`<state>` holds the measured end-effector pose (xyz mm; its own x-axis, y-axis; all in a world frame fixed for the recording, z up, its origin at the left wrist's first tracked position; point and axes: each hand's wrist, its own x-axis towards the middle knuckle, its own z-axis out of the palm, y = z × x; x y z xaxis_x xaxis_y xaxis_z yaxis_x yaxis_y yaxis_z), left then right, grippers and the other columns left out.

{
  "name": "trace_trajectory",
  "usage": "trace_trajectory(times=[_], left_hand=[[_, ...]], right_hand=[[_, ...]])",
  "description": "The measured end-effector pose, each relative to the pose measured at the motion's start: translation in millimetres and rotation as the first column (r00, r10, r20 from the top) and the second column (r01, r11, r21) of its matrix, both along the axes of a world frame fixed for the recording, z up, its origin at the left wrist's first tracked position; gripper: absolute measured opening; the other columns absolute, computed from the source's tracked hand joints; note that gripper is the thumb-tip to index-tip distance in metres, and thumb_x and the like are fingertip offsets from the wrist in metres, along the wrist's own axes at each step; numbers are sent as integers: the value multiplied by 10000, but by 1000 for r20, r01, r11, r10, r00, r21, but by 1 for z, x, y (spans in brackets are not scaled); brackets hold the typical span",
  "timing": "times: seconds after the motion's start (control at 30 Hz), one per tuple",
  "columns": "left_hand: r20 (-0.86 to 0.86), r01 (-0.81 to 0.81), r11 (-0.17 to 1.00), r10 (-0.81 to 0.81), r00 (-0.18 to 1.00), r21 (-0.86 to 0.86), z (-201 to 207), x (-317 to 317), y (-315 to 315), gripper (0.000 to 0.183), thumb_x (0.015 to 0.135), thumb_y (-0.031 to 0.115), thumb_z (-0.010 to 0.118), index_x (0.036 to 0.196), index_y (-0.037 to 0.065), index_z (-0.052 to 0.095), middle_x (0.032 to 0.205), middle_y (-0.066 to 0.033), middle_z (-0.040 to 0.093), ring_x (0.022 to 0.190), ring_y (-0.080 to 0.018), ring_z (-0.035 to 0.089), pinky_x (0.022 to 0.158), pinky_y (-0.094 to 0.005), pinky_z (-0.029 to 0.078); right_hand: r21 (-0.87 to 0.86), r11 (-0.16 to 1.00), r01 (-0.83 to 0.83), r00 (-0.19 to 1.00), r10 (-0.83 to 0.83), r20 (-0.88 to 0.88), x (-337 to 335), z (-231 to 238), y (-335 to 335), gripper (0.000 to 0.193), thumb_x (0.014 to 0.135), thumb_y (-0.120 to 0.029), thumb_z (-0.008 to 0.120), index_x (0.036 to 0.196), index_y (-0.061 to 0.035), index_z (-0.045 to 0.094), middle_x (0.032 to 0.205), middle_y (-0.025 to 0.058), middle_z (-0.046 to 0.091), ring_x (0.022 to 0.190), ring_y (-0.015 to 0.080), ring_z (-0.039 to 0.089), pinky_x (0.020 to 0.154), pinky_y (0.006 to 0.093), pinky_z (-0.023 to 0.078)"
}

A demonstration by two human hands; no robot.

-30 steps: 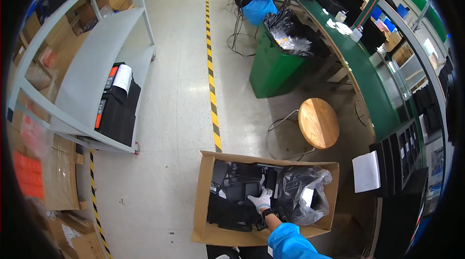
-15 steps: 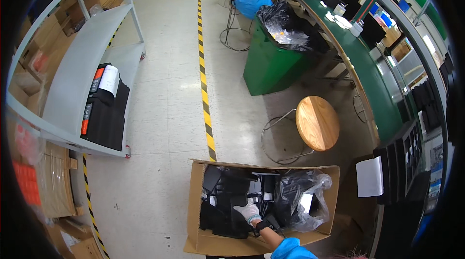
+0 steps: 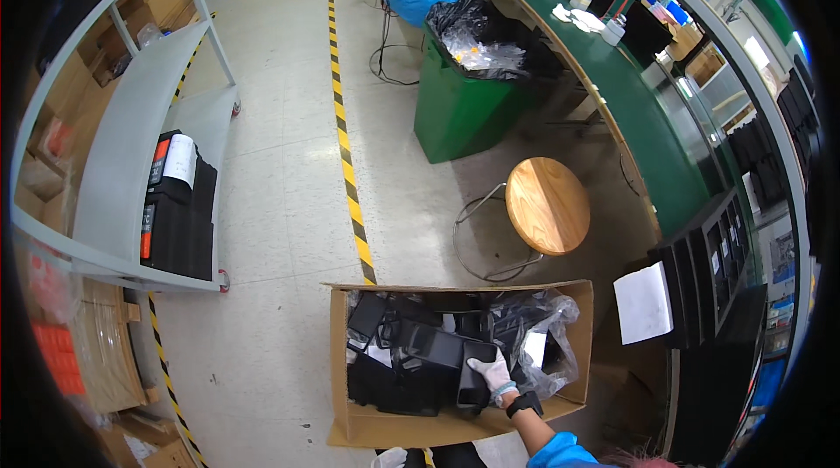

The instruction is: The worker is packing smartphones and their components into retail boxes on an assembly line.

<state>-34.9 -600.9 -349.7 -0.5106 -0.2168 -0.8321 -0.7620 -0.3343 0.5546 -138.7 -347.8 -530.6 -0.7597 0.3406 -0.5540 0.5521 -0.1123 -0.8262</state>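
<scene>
1. Your gloved right hand [image 3: 492, 371] is resting its thumb on a black rectangular piece [image 3: 473, 387]; I can't tell whether the partly hidden fingers are gripping it.
2. That piece is lying just left of your palm, inside the cardboard carton [image 3: 394, 429].
3. A clear plastic bag [image 3: 561, 338] is bunching up to your hand's right.

Black parts [image 3: 394, 385] inside cardboard box [image 3: 411, 429]

Inside the brown carton [image 3: 394, 429], a black part [image 3: 473, 389] and white glove [image 3: 495, 371]; beyond the carton, a tan stool seat [image 3: 549, 206], green bin [image 3: 464, 114], yellow-and-black striped floor tape [image 3: 347, 174]
</scene>
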Motion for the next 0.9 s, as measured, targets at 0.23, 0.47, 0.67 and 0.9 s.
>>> trace_trajectory(times=[0.23, 0.47, 0.67, 0.9], left_hand=[[-154, -41, 964, 84, 985, 264, 22, -21, 14, 403, 985, 223, 495, 1288, -43, 504, 1286, -154, 548, 1180, -235, 527, 1038, -342, 389], [-486, 151, 978, -201, 851, -140, 51, -84, 48, 548, 886, 45, 611, 1381, -30, 389, 1358, -150, 486, 1280, -220, 436, 1087, -322, 330], [-403, -320, 909, 408, 819, 268, 70, -111, 90, 364, 899, 143, 638, 1229, 16, 551, 1213, -101, 576, 1048, -188, 570, 916, -349, 476], [-568, -400, 914, 364, 738, 66, 91, -121, 86, 538, 987, 486, 401, 1340, 83, 438, 1344, -164, 451, 1187, -249, 489, 1015, -388, 416]], right_hand=[[-451, 869, 202, 979, -181, 90, -1, 103, 9, 429, 779, -122, 749, 1156, -20, 571, 993, 64, 648, 840, 180, 643, 758, 328, 567], [-500, 857, 126, 992, -125, 37, 11, 169, -7, 433, 803, -137, 737, 1174, 6, 566, 1055, 56, 640, 899, 141, 623, 809, 301, 538], [-375, 910, -180, 978, 205, 28, 19, 235, -20, 500, 777, -204, 776, 1199, -44, 563, 1068, 4, 619, 940, 114, 586, 849, 290, 483], [-620, 745, 244, 959, -279, 42, 24, 242, -30, 400, 879, -239, 679, 1214, -86, 522, 1112, 28, 604, 957, 148, 617, 827, 335, 551]])
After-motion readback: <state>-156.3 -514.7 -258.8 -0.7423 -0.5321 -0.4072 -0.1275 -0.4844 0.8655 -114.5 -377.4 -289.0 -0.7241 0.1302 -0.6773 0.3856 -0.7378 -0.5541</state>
